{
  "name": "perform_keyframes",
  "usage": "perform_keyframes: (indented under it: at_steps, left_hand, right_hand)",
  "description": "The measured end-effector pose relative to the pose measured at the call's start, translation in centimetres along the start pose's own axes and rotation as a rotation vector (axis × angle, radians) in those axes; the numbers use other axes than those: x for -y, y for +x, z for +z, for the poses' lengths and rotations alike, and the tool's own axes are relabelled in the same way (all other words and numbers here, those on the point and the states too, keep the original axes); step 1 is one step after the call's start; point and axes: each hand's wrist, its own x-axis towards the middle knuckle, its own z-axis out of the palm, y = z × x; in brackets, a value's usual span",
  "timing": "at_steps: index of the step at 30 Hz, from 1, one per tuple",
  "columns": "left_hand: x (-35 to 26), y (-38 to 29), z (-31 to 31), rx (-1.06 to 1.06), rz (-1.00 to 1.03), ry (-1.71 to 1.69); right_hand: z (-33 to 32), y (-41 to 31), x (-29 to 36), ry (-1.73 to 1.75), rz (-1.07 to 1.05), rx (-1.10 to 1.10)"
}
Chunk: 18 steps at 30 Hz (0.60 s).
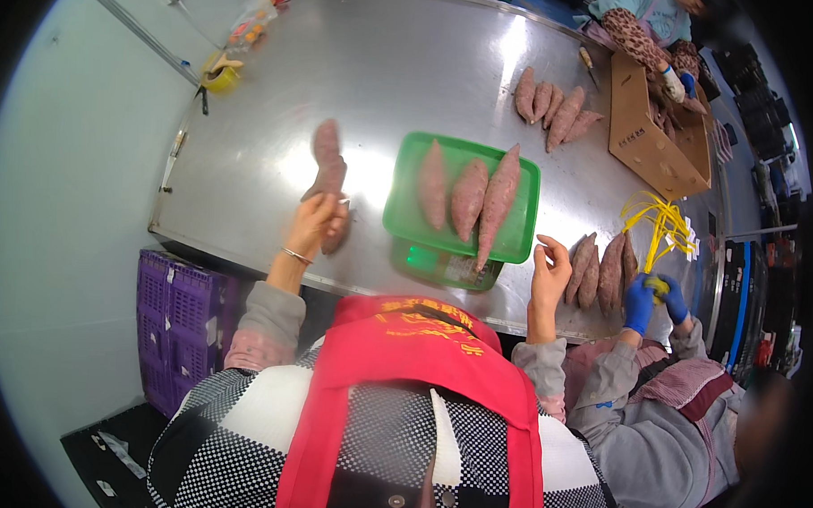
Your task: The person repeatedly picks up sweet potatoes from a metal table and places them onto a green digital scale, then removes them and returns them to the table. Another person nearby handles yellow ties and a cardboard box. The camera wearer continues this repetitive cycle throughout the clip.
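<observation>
My left hand [317,223] is over a row of sweet potatoes [328,144] on the steel table, left of the scale. Its fingers are bent together and blurred. A small white bit shows at the fingertips, and whether they grip a sweet potato is unclear. My right hand [551,279] is raised just right of a green tray [396,206], fingers loosely bent, nothing in them. Three sweet potatoes [469,199] lie side by side in the tray, the right one's tip jutting past the near rim. Beneath the tray is a green scale [439,267] with a lit display.
To the right, a co-worker's blue-gloved hands [640,306] hold yellow ties [659,222] beside several sweet potatoes [590,270]. Farther back are another person, a cardboard box [642,141], a knife [588,62] and more sweet potatoes [564,118]. Tape [219,78] sits far left; purple crates [179,333] stand below.
</observation>
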Motion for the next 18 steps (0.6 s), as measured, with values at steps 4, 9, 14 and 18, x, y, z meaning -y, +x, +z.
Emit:
perform_keyframes:
  at_steps: [4,9,14,18]
  left_hand:
    - [-1.1,-1.7,10.1,0.367,-0.145,-0.235]
    - [0.7,-0.4,15.0,0.534,-0.274,-0.390]
    - [-0.3,-0.9,15.7,0.348,-0.267,0.036]
    - [-0.9,-0.9,11.9,0.092,-0.035,0.331]
  right_hand:
    - [1.1,-0.2,0.9,0.054,-0.010,0.025]
    - [1.2,-0.6,2.1,0.067,-0.020,0.028]
    - [1.0,-1.3,1.4,0.055,0.008,0.023]
    - [1.0,-1.4,1.2,0.053,-0.003,0.015]
